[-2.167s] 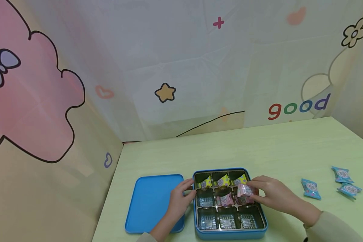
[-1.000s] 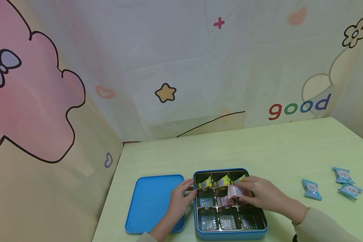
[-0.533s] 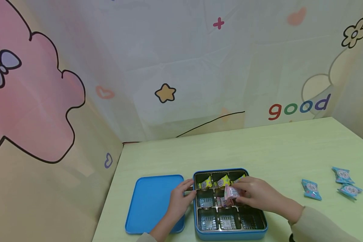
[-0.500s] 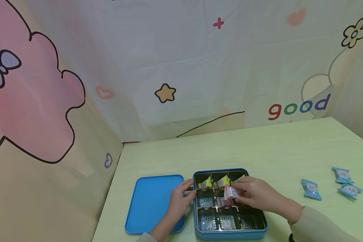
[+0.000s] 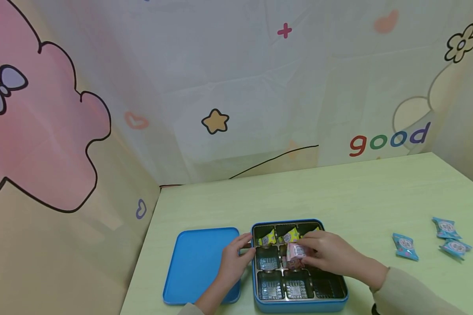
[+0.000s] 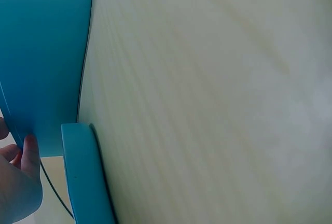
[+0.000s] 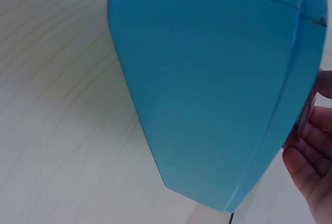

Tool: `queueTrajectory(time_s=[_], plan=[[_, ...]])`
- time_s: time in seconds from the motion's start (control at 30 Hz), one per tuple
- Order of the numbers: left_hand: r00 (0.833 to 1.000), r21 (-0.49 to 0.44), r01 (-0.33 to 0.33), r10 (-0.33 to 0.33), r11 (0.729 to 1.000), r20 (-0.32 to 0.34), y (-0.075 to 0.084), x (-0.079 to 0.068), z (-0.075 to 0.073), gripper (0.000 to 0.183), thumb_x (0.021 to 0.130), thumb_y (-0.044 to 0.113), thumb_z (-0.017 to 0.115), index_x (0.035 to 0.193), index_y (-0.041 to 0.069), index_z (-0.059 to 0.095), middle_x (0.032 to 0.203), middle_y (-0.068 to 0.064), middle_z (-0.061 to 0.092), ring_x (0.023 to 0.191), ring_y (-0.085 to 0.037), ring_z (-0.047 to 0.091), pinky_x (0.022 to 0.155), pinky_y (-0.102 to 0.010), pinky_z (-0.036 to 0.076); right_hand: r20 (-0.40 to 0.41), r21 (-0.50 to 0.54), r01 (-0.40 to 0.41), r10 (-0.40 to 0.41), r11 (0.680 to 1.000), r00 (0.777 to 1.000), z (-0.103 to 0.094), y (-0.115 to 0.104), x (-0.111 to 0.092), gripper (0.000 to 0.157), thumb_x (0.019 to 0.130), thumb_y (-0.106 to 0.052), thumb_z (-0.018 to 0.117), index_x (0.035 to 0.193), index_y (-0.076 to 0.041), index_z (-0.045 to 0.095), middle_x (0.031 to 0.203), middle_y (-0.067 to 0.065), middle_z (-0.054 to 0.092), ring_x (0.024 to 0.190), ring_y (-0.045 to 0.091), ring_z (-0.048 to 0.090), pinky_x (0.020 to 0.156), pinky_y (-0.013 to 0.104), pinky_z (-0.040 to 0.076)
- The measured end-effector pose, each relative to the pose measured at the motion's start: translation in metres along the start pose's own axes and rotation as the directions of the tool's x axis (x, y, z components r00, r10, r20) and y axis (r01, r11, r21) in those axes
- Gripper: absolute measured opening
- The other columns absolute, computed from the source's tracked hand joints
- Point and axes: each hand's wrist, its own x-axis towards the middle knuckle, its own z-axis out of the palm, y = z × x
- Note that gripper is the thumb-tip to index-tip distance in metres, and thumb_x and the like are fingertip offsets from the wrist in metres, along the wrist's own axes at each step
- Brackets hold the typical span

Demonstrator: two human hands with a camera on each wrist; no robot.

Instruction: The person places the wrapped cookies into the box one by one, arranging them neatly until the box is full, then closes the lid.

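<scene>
In the head view, my right hand (image 5: 333,253) pinches a pink wrapped candy (image 5: 296,250) above the middle compartment of a blue box (image 5: 301,305) with a divided dark tray. Under it, a second pink candy (image 5: 294,263) is partly covered. The hand hides most of the middle-right compartment. Three yellow candies (image 5: 267,238) lie in the back row, the right one mostly hidden. My left hand (image 5: 233,258) touches the box's left side with fingers and thumb extended. In the right wrist view, the box wall (image 7: 207,79) hides part of the held candy.
A blue lid (image 5: 201,262) lies flat left of the box, beneath my left forearm. Three blue wrapped candies (image 5: 405,246) lie on the pale green table (image 5: 339,188) at the right. A printed cloth (image 5: 260,87) hangs behind the table.
My right hand has moved left with the pink candy, from over the middle-right compartment to over the middle one. My left hand has stayed in place.
</scene>
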Motion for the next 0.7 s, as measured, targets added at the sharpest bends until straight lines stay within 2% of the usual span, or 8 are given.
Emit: queueTrajectory(time_s=[0.17, 0.4, 0.7], plan=[[1.0, 0.005, 0.001, -0.001, 1.0, -0.001, -0.0099, 0.0027, 0.0014, 0.04, 0.085, 0.016, 0.057, 0.122, 0.002, 0.053, 0.129, -0.013, 0.048, 0.104, -0.027, 0.055, 0.078, -0.026, 0.052, -0.009, 0.001, 0.03, -0.03, 1.0, 1.0, 0.0011, -0.002, 0.0021, 0.03, 0.073, -0.024, 0.07, 0.098, -0.007, 0.067, 0.087, -0.001, 0.063, 0.071, 0.004, 0.052, 0.058, 0.021, 0.048], [1.0, 0.028, 0.012, -0.012, 1.0, -0.005, -0.0097, 0.0029, 0.0019, 0.039, 0.085, 0.015, 0.057, 0.121, 0.003, 0.054, 0.128, -0.009, 0.05, 0.103, -0.025, 0.056, 0.078, -0.024, 0.052, -0.015, 0.0, 0.037, -0.037, 0.999, 0.999, 0.0037, -0.0065, 0.0053, 0.026, 0.075, -0.025, 0.068, 0.095, -0.009, 0.068, 0.081, -0.006, 0.06, 0.066, 0.0, 0.043, 0.054, 0.017, 0.042], [1.0, 0.016, 0.008, -0.008, 1.0, -0.002, -0.0096, 0.0027, 0.0018, 0.039, 0.085, 0.014, 0.057, 0.121, 0.002, 0.054, 0.128, -0.01, 0.05, 0.103, -0.025, 0.056, 0.078, -0.024, 0.052, 0.027, 0.001, 0.026, -0.026, 1.0, 0.999, 0.0053, -0.0104, 0.0097, 0.028, 0.076, -0.028, 0.067, 0.097, -0.01, 0.068, 0.086, -0.006, 0.061, 0.069, 0.0, 0.045, 0.057, 0.019, 0.044]])
